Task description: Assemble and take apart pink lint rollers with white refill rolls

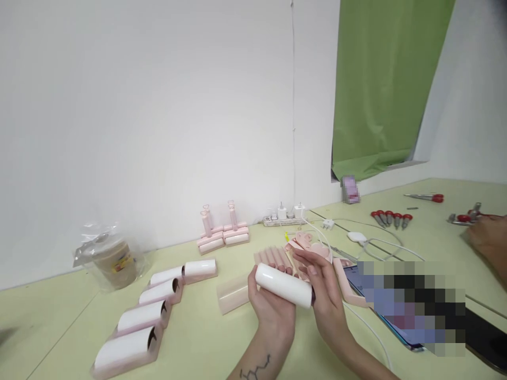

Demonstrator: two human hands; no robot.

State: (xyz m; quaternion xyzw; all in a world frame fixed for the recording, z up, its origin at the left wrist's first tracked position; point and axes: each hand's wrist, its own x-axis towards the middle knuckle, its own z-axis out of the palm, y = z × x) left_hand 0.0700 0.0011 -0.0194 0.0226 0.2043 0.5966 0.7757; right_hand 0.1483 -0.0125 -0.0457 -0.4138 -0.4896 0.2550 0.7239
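Observation:
A glossy white roll (283,285) lies slantwise above the middle of the table, held between my two hands. Its left end and underside rest in my left hand (271,309), which cups it with curled fingers. My right hand (327,290) presses against its right end, where a dark bit of the core shows; the fingers reach up behind it. Beneath the hands are a pale pink translucent curved cover (233,293) and several pink handle-like parts (273,258). To the left, several white rolls (129,345) sit in pink holders in a row.
A bagged cup (119,261) stands at left. Pink rollers with upright handles (232,219) and a power strip (285,220) line the wall. At right are phones (407,311), white cables (374,332), red-handled tools (390,217), scissors (425,198) and another person's hand (489,240).

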